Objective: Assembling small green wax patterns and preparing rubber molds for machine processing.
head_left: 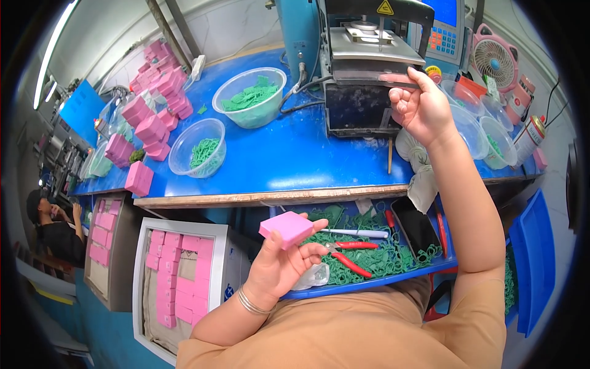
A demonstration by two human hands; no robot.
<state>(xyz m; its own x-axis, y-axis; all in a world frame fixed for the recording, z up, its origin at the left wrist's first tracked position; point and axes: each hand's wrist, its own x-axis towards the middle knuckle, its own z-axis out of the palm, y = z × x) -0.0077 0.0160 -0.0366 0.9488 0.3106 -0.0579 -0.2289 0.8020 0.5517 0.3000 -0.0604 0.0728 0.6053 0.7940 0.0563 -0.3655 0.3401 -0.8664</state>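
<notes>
My left hand (279, 258) holds a flat pink block (286, 229) between thumb and fingers above a blue tray (426, 264) of green scraps. My right hand (416, 101) is raised at the front of a black and silver press (359, 104), gripping the edge of a dark flat plate (356, 72) with something pink in it. Red-handled cutters (350, 263), a white pen-like tool (353, 232) and a black phone (412, 227) lie in the tray below my hands.
Bowls (249, 98) of green pieces stand on the blue bench (289, 166), stacked pink blocks (150, 132) at left. Framed trays (141, 277) of pink blocks sit lower left. A fan (495, 61) and spray can (530, 138) stand right. Another person (55, 237) sits at far left.
</notes>
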